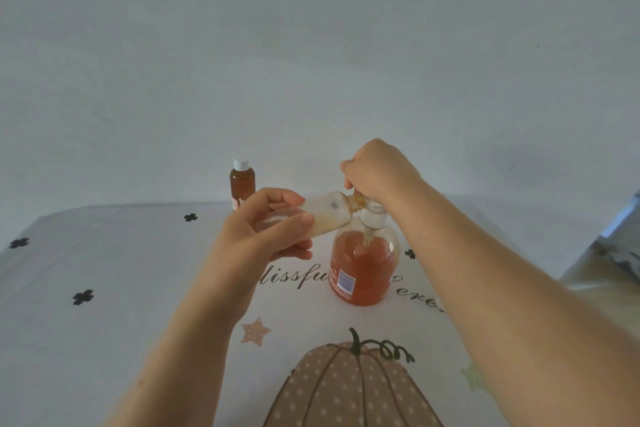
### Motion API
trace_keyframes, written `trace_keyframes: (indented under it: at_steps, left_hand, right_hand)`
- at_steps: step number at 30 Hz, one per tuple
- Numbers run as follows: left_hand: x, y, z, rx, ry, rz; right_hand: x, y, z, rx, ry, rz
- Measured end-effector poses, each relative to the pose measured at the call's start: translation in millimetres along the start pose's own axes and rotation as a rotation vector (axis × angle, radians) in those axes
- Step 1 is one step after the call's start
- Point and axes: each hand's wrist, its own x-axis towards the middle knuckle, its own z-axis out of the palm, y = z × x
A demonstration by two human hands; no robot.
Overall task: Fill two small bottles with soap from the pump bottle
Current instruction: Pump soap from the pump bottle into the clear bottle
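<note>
The clear pump bottle (362, 270), about half full of orange soap, stands on the table in the middle. My right hand (379, 172) sits on top of its white pump head, fingers curled over it and hiding the nozzle. My left hand (266, 236) grips a small clear bottle (332, 213), tilted almost flat, its open mouth against the pump's spout. A little pale soap lies along its lower side. A second small bottle (242, 184), capped white and full of brownish soap, stands upright at the table's far edge.
The tablecloth (104, 288) is white with black flowers, script lettering, a star and a large pumpkin print near me. A plain wall rises behind the table. Something grey and shiny shows past the table's right edge (616, 253).
</note>
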Motion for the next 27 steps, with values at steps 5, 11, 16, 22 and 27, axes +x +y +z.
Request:
trace_keyframes:
  at_steps: [5,11,16,22,27]
  left_hand:
    - [-1.9,2.6,5.2,-0.019,-0.008,0.019]
    - [-2.3,2.4,4.0,-0.014,-0.015,0.000]
    - [0.1,-0.3,1.5,-0.011,-0.016,-0.021]
    - [-0.1,-0.4,-0.5,-0.002,-0.012,-0.020]
    - [-1.9,2.0,2.6,-0.006,-0.011,0.006]
  right_hand:
    - [0.8,-5.2,-11.6,-0.036,0.000,-0.019]
    - [2.7,-6.5,-8.2,-0.034,-0.022,0.006]
    - [-0.3,-3.1,-2.3,0.002,-0.029,0.033]
    - [-4.1,1.2,0.5,0.022,0.014,-0.002]
    - [-3.8,-5.2,-9.3,-0.006,0.021,-0.028]
